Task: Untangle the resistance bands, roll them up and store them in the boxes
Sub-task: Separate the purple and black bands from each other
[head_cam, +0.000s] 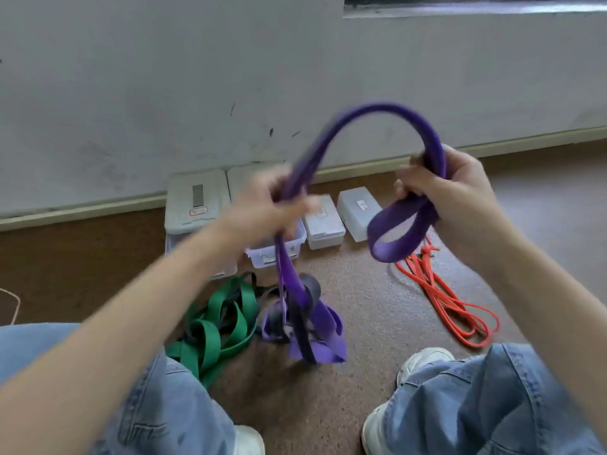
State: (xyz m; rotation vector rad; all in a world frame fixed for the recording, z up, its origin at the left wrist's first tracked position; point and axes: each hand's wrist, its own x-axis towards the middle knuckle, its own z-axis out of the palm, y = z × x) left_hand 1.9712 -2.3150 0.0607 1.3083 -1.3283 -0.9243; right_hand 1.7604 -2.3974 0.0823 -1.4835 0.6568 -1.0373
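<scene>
Head view: both hands, left (pixel 279 205) and right (pixel 450 182), clamped on the purple band (pixel 377 110); soft, stretchy, best gripped near the tangle.

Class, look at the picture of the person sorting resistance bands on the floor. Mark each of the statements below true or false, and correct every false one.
1. Both hands grip the purple band. True: the left hand and the right hand both hold it.
2. The green band is rolled up inside a box. False: it lies tangled on the floor.
3. The orange band lies on the floor at the right. True.
4. The purple band is fully free of the pile. False: its lower end hangs into a knot with a dark band.
5. The boxes stand near the wall. True.
</scene>
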